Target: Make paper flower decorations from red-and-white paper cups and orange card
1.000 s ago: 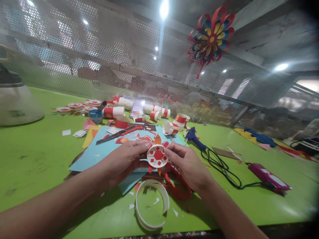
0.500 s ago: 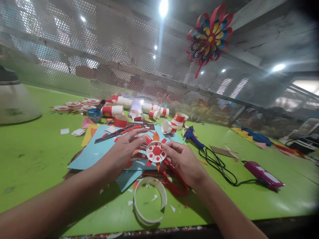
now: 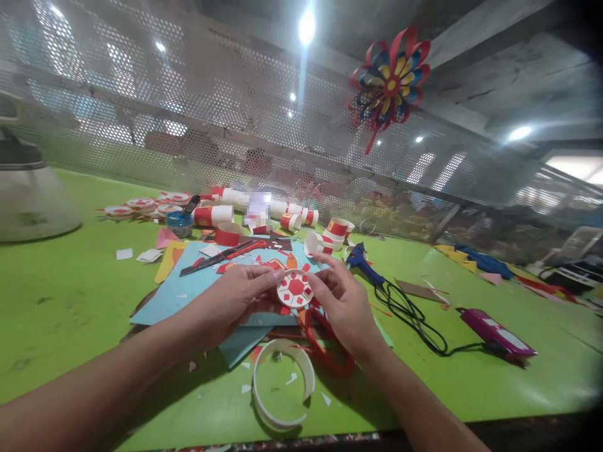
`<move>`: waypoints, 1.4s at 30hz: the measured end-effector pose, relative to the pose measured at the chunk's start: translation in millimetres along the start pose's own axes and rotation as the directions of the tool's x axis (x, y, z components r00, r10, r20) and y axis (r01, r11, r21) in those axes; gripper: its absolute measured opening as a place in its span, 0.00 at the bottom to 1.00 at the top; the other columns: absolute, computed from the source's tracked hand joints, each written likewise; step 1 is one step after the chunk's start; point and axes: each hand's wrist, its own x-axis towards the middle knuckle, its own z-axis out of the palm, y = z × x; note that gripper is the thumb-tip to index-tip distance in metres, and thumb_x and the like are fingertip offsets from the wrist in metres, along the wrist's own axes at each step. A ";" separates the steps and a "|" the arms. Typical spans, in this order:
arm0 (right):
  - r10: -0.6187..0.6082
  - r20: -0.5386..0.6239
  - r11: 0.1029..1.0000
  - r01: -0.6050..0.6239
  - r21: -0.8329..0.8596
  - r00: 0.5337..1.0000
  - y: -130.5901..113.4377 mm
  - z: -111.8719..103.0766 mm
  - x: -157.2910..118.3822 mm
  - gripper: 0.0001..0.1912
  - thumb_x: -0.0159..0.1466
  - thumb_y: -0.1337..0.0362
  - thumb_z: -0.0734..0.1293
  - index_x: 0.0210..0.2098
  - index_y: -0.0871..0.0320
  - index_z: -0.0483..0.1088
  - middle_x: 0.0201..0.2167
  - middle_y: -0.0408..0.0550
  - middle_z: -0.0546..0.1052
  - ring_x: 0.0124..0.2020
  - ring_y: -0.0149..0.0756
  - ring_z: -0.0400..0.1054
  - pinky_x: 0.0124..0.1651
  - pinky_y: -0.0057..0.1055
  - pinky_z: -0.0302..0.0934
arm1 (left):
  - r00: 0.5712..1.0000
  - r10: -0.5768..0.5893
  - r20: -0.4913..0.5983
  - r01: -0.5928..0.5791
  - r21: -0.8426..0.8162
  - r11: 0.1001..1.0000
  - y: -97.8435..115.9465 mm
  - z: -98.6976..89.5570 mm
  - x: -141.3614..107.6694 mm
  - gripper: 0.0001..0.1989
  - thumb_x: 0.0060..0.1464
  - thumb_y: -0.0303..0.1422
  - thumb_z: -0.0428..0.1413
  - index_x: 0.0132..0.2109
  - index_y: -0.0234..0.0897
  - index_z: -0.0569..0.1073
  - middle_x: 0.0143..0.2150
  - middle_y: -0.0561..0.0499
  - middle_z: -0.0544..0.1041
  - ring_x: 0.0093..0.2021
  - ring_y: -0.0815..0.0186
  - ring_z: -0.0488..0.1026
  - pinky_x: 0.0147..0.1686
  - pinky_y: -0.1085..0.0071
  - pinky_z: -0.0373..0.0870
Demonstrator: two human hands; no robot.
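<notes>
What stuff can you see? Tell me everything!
paper turtle: 1, white-red-orange, between hands
similar turtles: several, white-red, back left
paper cups: many, white-red, back
jar: 1, blue, back left
cutting tool: 1, black-orange, on blue sheets
blue sheets: at least 2, middle
paper scraps: many, mixed colours, scattered
red ring: 1, behind sheets
white ring: 1, front
scissor handles: red, by right hand
glue gun: 1, blue, right
power strip: 1, magenta, right
flower decoration: 1, multicoloured, above
table: 1, green, below
mesh screen: grey, behind
left hand, right hand: 1 each, bare, at turtle
</notes>
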 end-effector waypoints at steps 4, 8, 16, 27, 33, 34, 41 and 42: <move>-0.164 0.052 0.970 0.171 -0.174 0.985 1.7 1.1 -4.0 0.18 0.63 0.61 0.65 0.53 0.55 0.66 0.38 0.47 0.74 0.37 0.34 0.69 0.43 0.34 0.65 | 1.000 0.023 -0.002 -0.023 -0.006 1.000 -0.4 0.1 1.4 0.11 0.53 0.38 0.58 0.32 0.33 0.78 0.29 0.49 0.77 0.29 0.69 0.70 0.33 0.72 0.68; -0.176 0.061 0.959 0.185 -0.215 0.983 1.5 0.2 -3.9 0.16 0.64 0.62 0.64 0.50 0.57 0.69 0.42 0.50 0.75 0.41 0.36 0.70 0.46 0.35 0.65 | 0.999 0.042 -0.017 -0.042 0.005 0.999 -1.8 -1.1 2.7 0.10 0.52 0.38 0.59 0.33 0.33 0.78 0.31 0.49 0.76 0.31 0.68 0.69 0.35 0.69 0.70; -0.267 0.096 0.912 0.283 -0.297 0.959 0.7 -1.6 -2.1 0.13 0.65 0.63 0.63 0.46 0.61 0.73 0.36 0.49 0.75 0.38 0.35 0.69 0.43 0.33 0.63 | 0.999 0.034 0.016 -0.034 -0.016 0.999 -6.2 -1.1 3.9 0.11 0.53 0.38 0.59 0.34 0.33 0.77 0.33 0.48 0.75 0.33 0.68 0.69 0.36 0.70 0.70; -0.018 0.022 0.994 0.020 -0.106 1.000 -3.4 -3.5 -0.8 0.23 0.64 0.53 0.63 0.53 0.59 0.66 0.34 0.47 0.72 0.32 0.33 0.67 0.36 0.32 0.63 | 0.996 0.010 -0.090 -0.009 0.012 1.000 1.0 -4.1 4.3 0.13 0.52 0.38 0.59 0.37 0.32 0.78 0.34 0.45 0.78 0.34 0.66 0.72 0.37 0.70 0.69; 0.191 0.158 0.957 -0.219 0.188 0.969 5.9 -6.0 6.1 0.19 0.60 0.51 0.66 0.40 0.60 0.72 0.29 0.45 0.72 0.28 0.30 0.66 0.33 0.30 0.64 | 0.995 -0.019 -0.095 0.020 0.001 1.000 4.4 -3.5 3.4 0.13 0.54 0.37 0.57 0.41 0.31 0.78 0.38 0.43 0.80 0.36 0.65 0.74 0.38 0.71 0.70; 0.196 0.183 0.951 -0.232 0.206 0.963 6.6 -5.8 6.4 0.18 0.59 0.51 0.67 0.39 0.60 0.72 0.29 0.45 0.73 0.28 0.29 0.66 0.33 0.29 0.63 | 0.996 -0.017 -0.083 0.017 -0.007 1.000 4.9 -2.6 2.9 0.13 0.55 0.37 0.57 0.41 0.31 0.78 0.38 0.42 0.80 0.37 0.64 0.74 0.39 0.70 0.70; 0.136 0.311 0.930 -0.229 0.286 0.941 1.4 -3.5 2.8 0.13 0.58 0.55 0.69 0.31 0.60 0.73 0.24 0.43 0.73 0.24 0.28 0.65 0.30 0.28 0.62 | 0.999 0.024 0.035 -0.021 -0.079 0.997 8.3 0.0 0.3 0.14 0.57 0.37 0.54 0.42 0.30 0.78 0.40 0.41 0.79 0.36 0.64 0.74 0.41 0.68 0.70; 0.127 0.320 0.930 -0.225 0.291 0.939 1.0 -3.5 2.2 0.13 0.58 0.55 0.70 0.30 0.59 0.74 0.23 0.43 0.73 0.23 0.28 0.64 0.30 0.28 0.62 | 0.999 0.019 0.051 -0.014 -0.094 0.995 8.8 0.4 -0.4 0.14 0.57 0.36 0.54 0.42 0.31 0.78 0.39 0.41 0.79 0.36 0.64 0.74 0.41 0.68 0.70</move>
